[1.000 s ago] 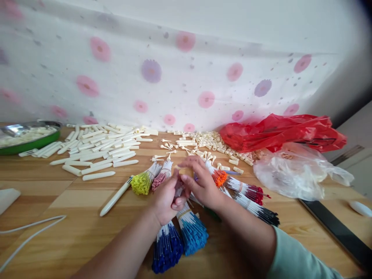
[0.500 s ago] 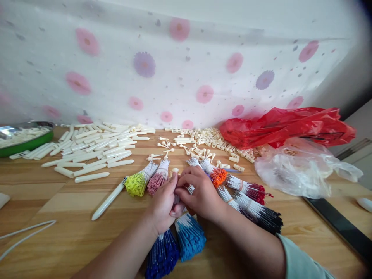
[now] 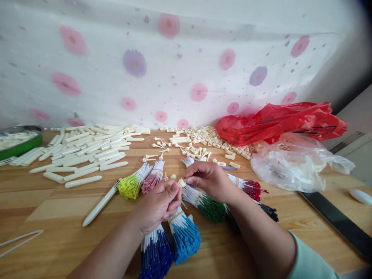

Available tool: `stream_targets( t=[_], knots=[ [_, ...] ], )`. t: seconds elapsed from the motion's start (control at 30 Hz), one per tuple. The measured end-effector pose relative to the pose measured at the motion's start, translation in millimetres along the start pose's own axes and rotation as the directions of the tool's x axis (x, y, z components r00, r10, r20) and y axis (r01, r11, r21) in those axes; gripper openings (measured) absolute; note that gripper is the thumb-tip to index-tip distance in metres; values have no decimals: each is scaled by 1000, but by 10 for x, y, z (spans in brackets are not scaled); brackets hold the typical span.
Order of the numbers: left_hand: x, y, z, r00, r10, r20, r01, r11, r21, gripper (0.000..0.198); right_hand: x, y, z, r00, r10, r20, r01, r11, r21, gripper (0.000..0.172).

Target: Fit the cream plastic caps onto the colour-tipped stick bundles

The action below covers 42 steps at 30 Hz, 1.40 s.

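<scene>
Wooden desk (image 3: 58, 224), backed by a flowered sheet (image 3: 101, 58); places given from the light-blue bundle (image 3: 186, 240).

Small cream piece (image 3: 181, 183), one: just beyond the light-blue bundle, at the fingertips of both hands.

Left hand (image 3: 157, 207): beyond and left of the light-blue bundle; fingers curled, thumb pinching the small cream piece. Right hand (image 3: 210, 182): beyond and right of it; thumb and forefinger drawn close at the piece's edge, whether gripping it cannot be told.

Dark-blue bundle (image 3: 157, 252): left, just beside. Green bundle (image 3: 210, 207): beyond and right, partly under the right forearm. White pen (image 3: 101, 203): well left. White barrels (image 3: 95, 149), heaped: far beyond, left.

Risks, as judged. Piece: could spring loose if pressed off-line; cause, little surface to grip. Once dropped, easily lost between bundles. Green bundle: could be knocked askew, should the forearm dip. White pen: could roll if brushed; cause, rounded body.
</scene>
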State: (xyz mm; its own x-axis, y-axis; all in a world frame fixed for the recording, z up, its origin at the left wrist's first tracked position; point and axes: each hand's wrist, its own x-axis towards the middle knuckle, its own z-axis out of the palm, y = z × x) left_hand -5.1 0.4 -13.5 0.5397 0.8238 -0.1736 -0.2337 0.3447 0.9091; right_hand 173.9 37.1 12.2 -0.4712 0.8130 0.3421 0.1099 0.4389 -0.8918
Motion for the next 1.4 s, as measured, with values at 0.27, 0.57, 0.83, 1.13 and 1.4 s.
stream_targets(
  t=[0.27,0.57,0.83,1.13,1.4],
  knots=[
    [-9,63,9,994,53,-93,-56,998,-24,39,-32,-96,73,948,-315,-54,302,938,-173,19],
    [50,-31,11,979,97,-178,-83,993,85,35,-66,-69,186,987,-156,-34,108,807,-581,30],
    [48,-34,17,972,73,-223,-75,997,-1,32,-73,-44,180,970,-241,4,215,857,-467,12],
    [50,-36,14,977,65,-202,-68,998,-9,32,-77,-30,174,990,-138,-12,111,844,-524,16],
    [54,-33,16,983,55,-174,-50,998,34,30,-83,-64,176,997,-71,-21,47,828,-558,27]
  ],
)
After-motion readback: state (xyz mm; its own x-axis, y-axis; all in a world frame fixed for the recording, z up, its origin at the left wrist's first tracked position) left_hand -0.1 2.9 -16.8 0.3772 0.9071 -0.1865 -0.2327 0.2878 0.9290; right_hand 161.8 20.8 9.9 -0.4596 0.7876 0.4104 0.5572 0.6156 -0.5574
